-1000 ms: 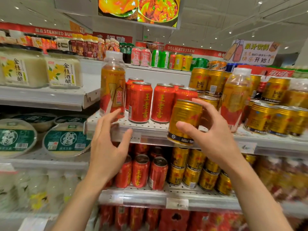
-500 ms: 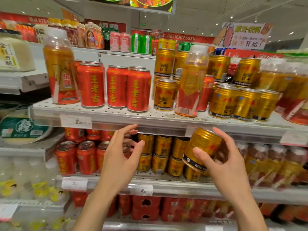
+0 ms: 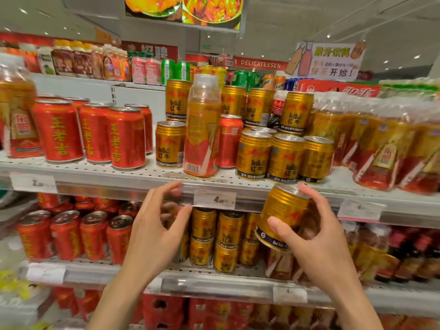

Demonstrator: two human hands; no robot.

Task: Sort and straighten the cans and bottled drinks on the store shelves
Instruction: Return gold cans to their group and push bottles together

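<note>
Head view, the only one. Landmark: the price tag [image 3: 214,199] clipped to the front rail of the upper shelf [image 3: 142,173].

Right hand [image 3: 316,236] grips a gold can [image 3: 282,214], thumb across its lower front, fingers curled round the far side. Can held off the shelves, tilted with its top leaning right, just right of the price tag and level with it, in front of the shelf rail.

Left hand [image 3: 158,225] holds nothing; fingers loosely bent and spread, thumb apart, fingertips just left of the price tag, in front of the rail. Whether they touch the rail, cannot tell.

Above the tag: tall bottle [image 3: 202,129] with orange-red label, upright near the shelf's front edge. Single gold can [image 3: 169,144] just to its left. Three gold cans in a row [image 3: 284,157] above and right of the tag, more stacked behind them. Red cans [image 3: 95,134] above and well left of the tag.

Below the tag: stacked gold cans [image 3: 215,239] on the lower shelf [image 3: 214,282]. Red cans on that shelf [image 3: 71,234] below and left of the tag.
</note>
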